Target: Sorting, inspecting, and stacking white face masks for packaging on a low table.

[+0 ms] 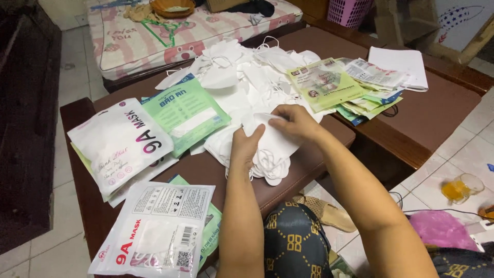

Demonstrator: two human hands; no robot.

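Currently a stack of white face masks (267,152) on the brown desk (411,116) is pinched by left hand (246,145) and right hand (296,122), both clamped on it. Risk: stack fanning apart under uneven grip. White pouches (121,141) lie left, a green packet (186,112) mid-left, green-yellow packets (325,82) right.

I am sitting at a dark brown wooden table (422,123) over a pale tiled floor (77,87). A patterned pink mattress (154,41) is lying beyond it, a pink plastic basket (349,11) is standing nearby, and soft indoor light is falling evenly.
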